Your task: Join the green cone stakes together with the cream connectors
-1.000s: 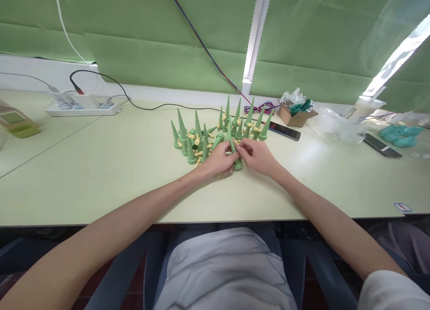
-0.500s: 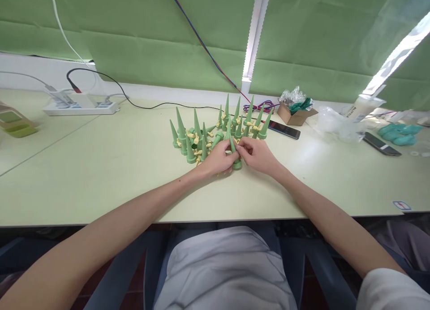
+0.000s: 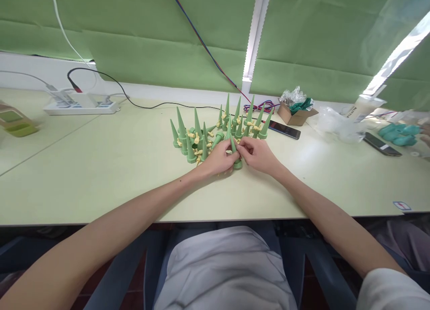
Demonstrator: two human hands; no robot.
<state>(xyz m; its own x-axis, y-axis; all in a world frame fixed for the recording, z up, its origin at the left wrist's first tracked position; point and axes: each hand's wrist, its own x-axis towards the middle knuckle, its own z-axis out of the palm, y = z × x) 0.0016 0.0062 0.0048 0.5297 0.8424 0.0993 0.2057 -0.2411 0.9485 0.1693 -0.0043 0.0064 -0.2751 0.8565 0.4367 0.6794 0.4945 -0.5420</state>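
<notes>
My left hand is closed around a green plant-watering spike, its collar toward me and its point away. My right hand is in a pinch, fingertips against the side of the same spike. Whatever may be between those fingertips is hidden. Several more green spikes stand point up just to the left and beyond my hands, and a few lie tilted. Small yellow valve pieces sit on and among them.
A phone and a small cardboard box lie behind my right hand. Farther right are a clear plastic bag, another phone and teal gloves, near another person's hand. A power strip stands back left.
My hands and the spike hold nearly the same place. At the far right edge, another person's hand has come into view beside the teal gloves.
</notes>
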